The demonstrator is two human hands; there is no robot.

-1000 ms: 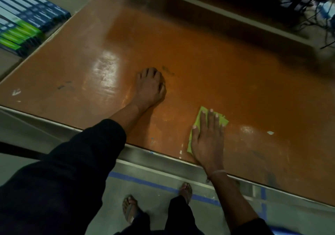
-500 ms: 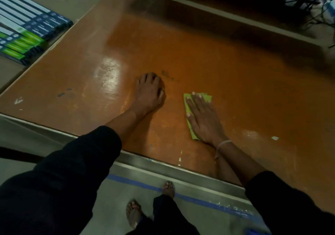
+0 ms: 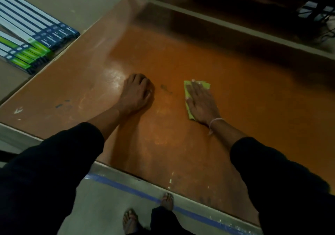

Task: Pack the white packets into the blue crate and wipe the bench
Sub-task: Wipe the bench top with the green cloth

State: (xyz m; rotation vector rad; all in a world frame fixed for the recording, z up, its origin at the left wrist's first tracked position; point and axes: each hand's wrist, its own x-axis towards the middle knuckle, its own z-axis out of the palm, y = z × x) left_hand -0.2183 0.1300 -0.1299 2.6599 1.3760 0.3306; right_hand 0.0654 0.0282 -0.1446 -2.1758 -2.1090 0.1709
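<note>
The right hand [image 3: 200, 104] lies flat on a green cloth [image 3: 188, 97], fingers straight and spread, pressing it down onto the orange-brown bench [image 3: 235, 107]. The cloth is folded small; only its far edge and its left side show past the fingers and palm, the rest is under the hand. A pale band [image 3: 214, 121] circles the right wrist.

The left hand [image 3: 137, 91] rests on the bench well to the left of the cloth, knuckles up and fingers curled under into a loose fist — it grasps nothing that can be seen. Between the two hands, nearer the left one, a dark smudge [image 3: 165, 88] marks the bench top. More small marks sit toward the left edge of the bench, and pale flecks near the front edge.

Both forearms come out of black sleeves [image 3: 54, 162]. Below the front rim of the bench the floor shows a blue tape line [image 3: 126, 189] and the person's two feet [image 3: 167, 201] in open sandals.

At the far left, off the bench, long flat boxes [image 3: 32, 35] with white, blue and green ends lie side by side in a row — they look like the white packets of the task, though no blue crate is in sight
</note>
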